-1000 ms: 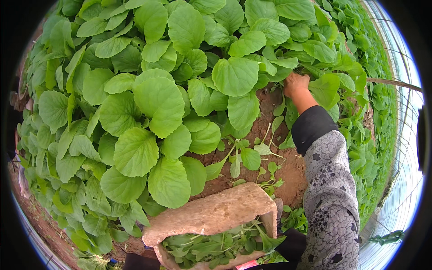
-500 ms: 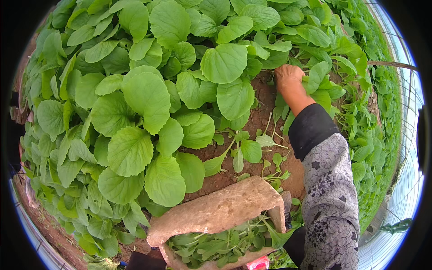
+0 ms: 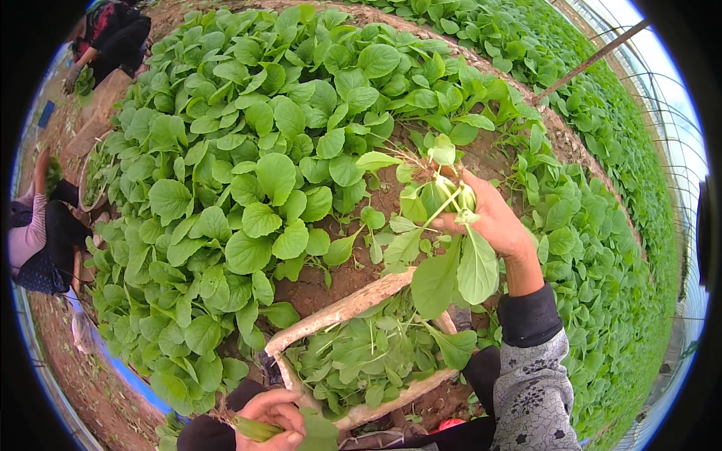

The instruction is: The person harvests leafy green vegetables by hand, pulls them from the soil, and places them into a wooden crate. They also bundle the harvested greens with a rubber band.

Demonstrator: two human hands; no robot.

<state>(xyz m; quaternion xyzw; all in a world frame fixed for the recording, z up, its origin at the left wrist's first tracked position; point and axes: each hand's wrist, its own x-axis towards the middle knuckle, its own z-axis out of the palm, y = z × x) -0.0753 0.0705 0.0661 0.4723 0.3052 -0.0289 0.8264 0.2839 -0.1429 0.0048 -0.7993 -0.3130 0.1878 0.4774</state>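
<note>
My right hand (image 3: 500, 222) grips a bunch of uprooted leafy greens (image 3: 435, 284) over the bed, the thin roots pointing up and left and the broad leaves hanging down. Low at the front left, my left hand (image 3: 272, 413) is closed around another leafy green plant (image 3: 258, 430). That plant's roots stick out to the left, and its leaves are partly behind the fingers. Between my hands, close to my knees, a dirt-stained, roughly rectangular container (image 3: 331, 314) holds many loose picked leaves (image 3: 361, 349). The hanging leaves overlap its far right rim.
Dense rows of leafy greens (image 3: 259, 184) stand ahead and to the left. More plants grow on the right, past a soil ridge (image 3: 579, 143) with a pole (image 3: 594, 60). One person (image 3: 49, 233) sits at the left; another person (image 3: 113, 37) crouches farther back.
My right hand has come back from among the plants toward me, now lifting uprooted greens. My left hand has come into view holding a plant. The view has tilted up, showing other people.
</note>
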